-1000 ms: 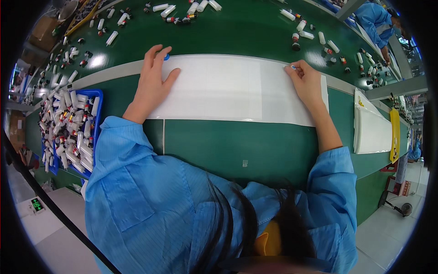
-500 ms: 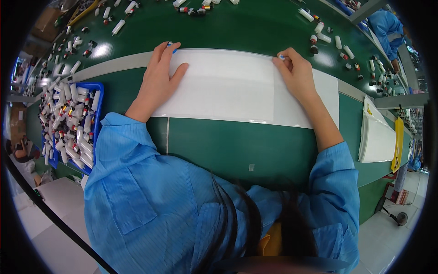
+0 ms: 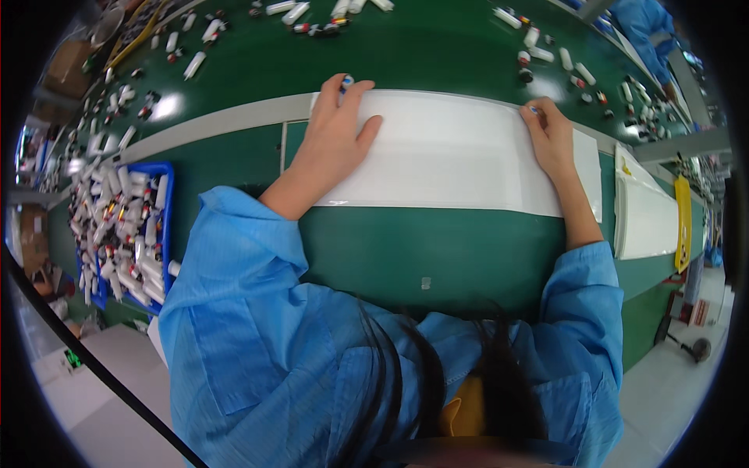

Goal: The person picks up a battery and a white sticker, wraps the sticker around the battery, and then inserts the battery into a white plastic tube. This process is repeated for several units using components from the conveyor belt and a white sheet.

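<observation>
A long white sheet (image 3: 437, 148), glossy like a plastic sleeve, lies across the green tabletop before me. My left hand (image 3: 331, 140) rests on its far left corner, fingers and thumb spread apart. Between two of its fingertips shows a small blue-and-white piece (image 3: 347, 81), too small to name. At the far right part of the sheet, my right hand (image 3: 554, 140) has thumb and index finger pinched at the edge. Another small blue-and-white spot (image 3: 534, 110) shows at those fingertips. A second white sheet (image 3: 587, 168) sticks out beneath, beyond my right wrist.
A blue tray (image 3: 168, 210) heaped with white, capped tubes stands at left. More such tubes (image 3: 195, 65) lie scattered over the green surface beyond the grey strip (image 3: 211, 113). White sheets (image 3: 646, 210) are stacked at right beside a yellow strip (image 3: 683, 222). A blue-clothed person (image 3: 644, 35) is far right.
Both hands have shifted right, and the long white sheet has moved right with them. It covers more of the sheet beneath. My view has also turned slightly.
</observation>
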{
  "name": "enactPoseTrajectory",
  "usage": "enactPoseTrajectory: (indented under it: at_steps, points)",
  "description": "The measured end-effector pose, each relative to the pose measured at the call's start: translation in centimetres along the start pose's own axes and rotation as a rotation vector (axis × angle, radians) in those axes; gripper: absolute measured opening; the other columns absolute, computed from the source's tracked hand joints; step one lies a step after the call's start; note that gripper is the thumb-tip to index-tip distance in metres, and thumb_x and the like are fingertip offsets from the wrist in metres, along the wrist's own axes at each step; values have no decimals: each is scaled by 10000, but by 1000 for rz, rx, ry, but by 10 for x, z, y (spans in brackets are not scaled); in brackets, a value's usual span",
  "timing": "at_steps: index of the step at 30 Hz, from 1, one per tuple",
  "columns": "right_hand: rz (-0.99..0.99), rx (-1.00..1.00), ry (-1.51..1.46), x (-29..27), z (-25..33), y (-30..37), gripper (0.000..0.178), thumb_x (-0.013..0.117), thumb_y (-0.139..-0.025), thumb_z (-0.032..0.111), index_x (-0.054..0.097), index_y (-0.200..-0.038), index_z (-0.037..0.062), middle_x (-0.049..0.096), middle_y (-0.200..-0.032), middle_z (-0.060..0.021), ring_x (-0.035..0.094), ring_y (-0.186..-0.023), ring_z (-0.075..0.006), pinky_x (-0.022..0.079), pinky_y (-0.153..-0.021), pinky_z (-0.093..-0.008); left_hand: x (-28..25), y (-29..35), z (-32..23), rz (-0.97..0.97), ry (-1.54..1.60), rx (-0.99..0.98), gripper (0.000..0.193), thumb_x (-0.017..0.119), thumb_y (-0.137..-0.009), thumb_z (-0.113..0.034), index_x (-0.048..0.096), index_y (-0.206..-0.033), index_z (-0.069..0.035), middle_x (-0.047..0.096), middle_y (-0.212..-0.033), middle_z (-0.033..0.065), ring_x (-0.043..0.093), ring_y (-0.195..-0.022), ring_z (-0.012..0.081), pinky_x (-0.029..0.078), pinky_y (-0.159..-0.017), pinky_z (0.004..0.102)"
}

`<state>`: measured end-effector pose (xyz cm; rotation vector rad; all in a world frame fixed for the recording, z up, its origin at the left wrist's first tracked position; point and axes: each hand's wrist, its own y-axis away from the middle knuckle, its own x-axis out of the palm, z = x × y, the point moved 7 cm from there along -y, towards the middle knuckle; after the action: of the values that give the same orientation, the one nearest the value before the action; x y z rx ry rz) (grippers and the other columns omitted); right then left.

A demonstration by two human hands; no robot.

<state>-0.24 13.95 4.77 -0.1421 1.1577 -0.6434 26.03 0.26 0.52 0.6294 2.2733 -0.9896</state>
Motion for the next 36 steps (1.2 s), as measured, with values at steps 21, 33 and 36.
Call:
enactPoseTrajectory:
  at_steps: [21,33,36]
  points:
    - [30,96,-671,-6,-38,1,176,512,-885,137,543,-1001,8,470,-734,42,423,-678,-47,359,-652,-185,-41,-72,64,-72,-97,-1,140,558,-791,-51,639,-905,-59,570,-751,72,561,-643,154,445,-593,261]
    - [61,179,-657,-4,-52,-1,152,540,-869,130,553,-952,3,524,-776,30,447,-696,-36,368,-646,-171,53,-192,53,323,-729,-73,227,628,-704,-148,619,-897,-30,613,-947,152,601,-895,286,493,-751,395]
    - [48,177,-657,-5,-56,-2,149,547,-865,127,559,-944,2,541,-801,25,458,-699,-33,370,-650,-166,53,-190,53,354,-690,-37,269,641,-697,-147,603,-936,-29,611,-949,155,598,-894,290,494,-747,389]
